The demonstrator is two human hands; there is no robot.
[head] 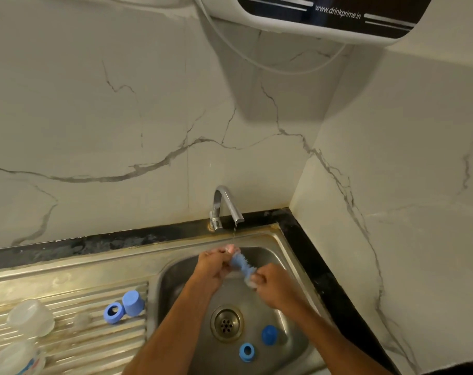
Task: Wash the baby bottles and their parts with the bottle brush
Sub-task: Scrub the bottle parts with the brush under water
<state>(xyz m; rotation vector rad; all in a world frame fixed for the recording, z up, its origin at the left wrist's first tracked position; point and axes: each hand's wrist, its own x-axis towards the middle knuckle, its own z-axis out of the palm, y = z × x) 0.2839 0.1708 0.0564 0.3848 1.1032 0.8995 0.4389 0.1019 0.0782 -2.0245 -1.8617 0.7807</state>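
Observation:
Over the steel sink (pixel 281 255), both hands work under a thin stream from the tap (pixel 224 204). My left hand (pixel 216 266) pinches the far end of the blue bottle brush (pixel 242 265). My right hand (pixel 275 286) grips its near end; the handle is hidden in the fist. A blue cap (pixel 269 335) and a blue ring (pixel 247 352) lie in the basin near the drain (pixel 226 323). On the drainboard (pixel 67 288) sit another blue cap (pixel 133 303), a blue ring (pixel 113 312), and two clear bottles (pixel 31 316) (pixel 19 358).
A small clear part (pixel 81 320), perhaps a teat, lies on the drainboard ridges. A black counter edge (pixel 324 269) runs behind and to the right of the sink. Marble walls close the corner. A water purifier (pixel 324 17) hangs overhead.

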